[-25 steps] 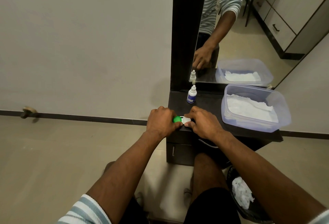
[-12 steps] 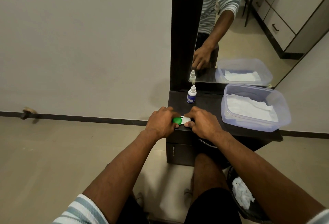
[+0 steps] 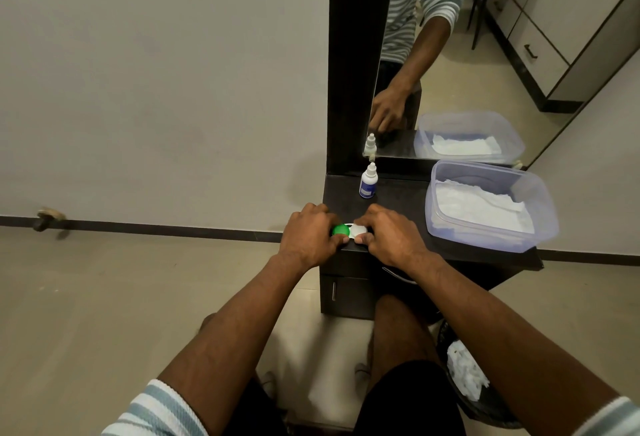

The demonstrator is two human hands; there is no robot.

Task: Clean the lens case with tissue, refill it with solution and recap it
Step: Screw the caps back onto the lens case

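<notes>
Left hand: your left hand (image 3: pixel 309 234) is closed on the round green plastic cap (image 3: pixel 340 230).
Right hand: your right hand (image 3: pixel 389 236) pinches the white half of the small plastic lens case (image 3: pixel 357 230).
Case: at the dark vanity top's (image 3: pixel 408 200) near edge, long axis left-right, between both hands.
Beyond: the small white solution bottle (image 3: pixel 367 185) stands upright, nearer your right hand.

I count two hands, the left hand (image 3: pixel 308 236) and the right hand (image 3: pixel 391 238), meeting at one lens case (image 3: pixel 349 230). On that case I see one green cap (image 3: pixel 341 229) and one white cap (image 3: pixel 358 230). Behind the case stands one solution bottle (image 3: pixel 367 185); to its right, one tissue tub (image 3: pixel 488 207). Below the case, one bin (image 3: pixel 467 387).
</notes>
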